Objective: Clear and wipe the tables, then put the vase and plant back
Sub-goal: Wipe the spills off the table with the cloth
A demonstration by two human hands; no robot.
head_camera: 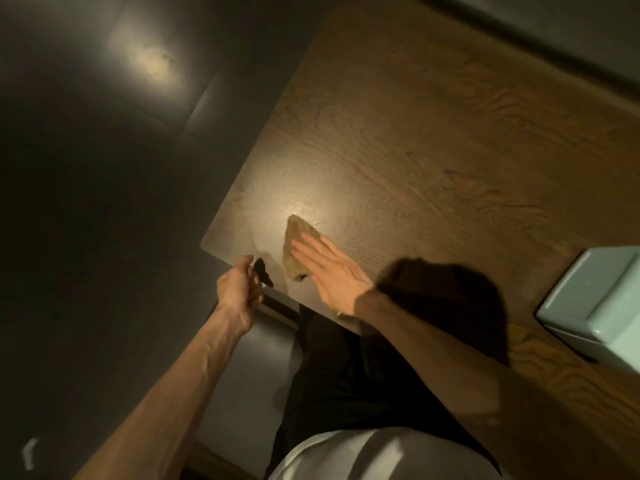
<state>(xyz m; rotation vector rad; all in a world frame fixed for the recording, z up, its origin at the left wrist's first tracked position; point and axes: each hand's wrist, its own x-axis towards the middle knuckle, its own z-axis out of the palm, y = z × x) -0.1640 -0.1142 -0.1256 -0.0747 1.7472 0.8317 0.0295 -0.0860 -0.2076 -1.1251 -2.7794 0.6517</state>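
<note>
A tan cloth (298,242) lies on the wooden table (415,140) near its left corner. My right hand (329,268) presses flat on the cloth with straight fingers. My left hand (239,289) hovers at the table's near edge, fingers curled, with a small dark scrap (264,273) right beside its fingertips; whether it holds the scrap is unclear. A damp sheen shows on the wood around the cloth. No vase or plant is in view.
A pale green box-like container (599,303) stands on the table at the right edge of view. Dark grey floor (104,168) lies to the left of the table. My dark trousers and a white garment show below.
</note>
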